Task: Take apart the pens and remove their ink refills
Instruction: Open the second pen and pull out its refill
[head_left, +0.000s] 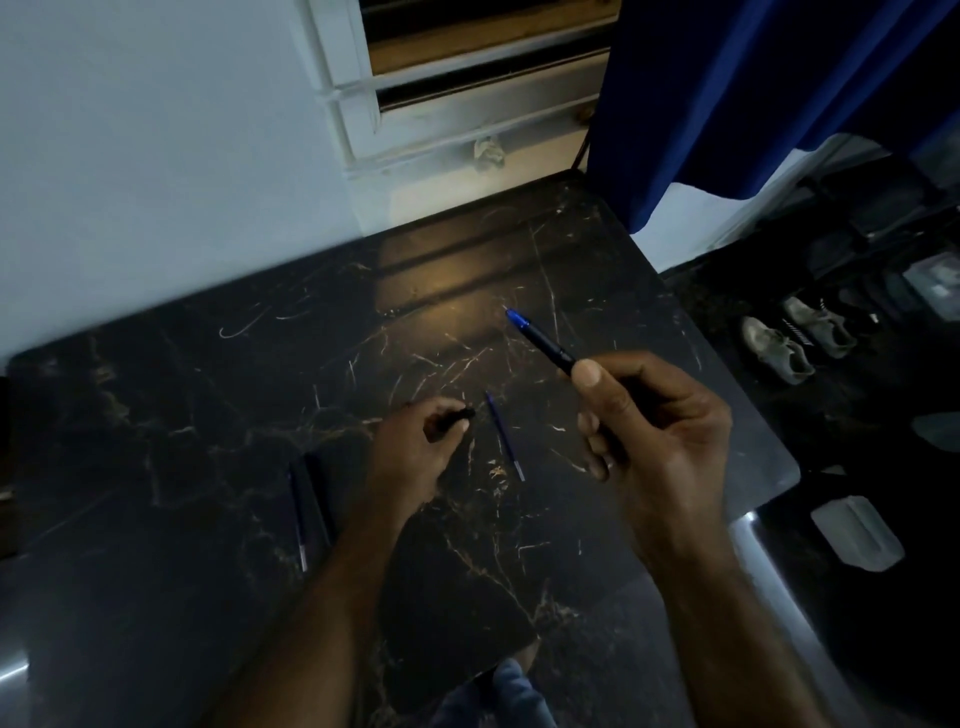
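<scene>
Dark marble table (208, 415); R hand (660, 415) grips pen (540, 343), refill (505, 436) beside

Black tabletop (208, 415) veined gold-white; blue-tipped black pen (540, 343); blue refill (504, 435); blue curtain (753, 93).

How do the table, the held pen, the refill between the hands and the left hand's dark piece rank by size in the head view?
Largest: table
Then pen and refill, unranked: pen is raised, partly hidden
Smallest: dark piece

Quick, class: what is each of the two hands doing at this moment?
The left hand pinches a small dark pen part, low over the table.
The right hand grips a blue-tipped pen, tip pointing away.
</scene>
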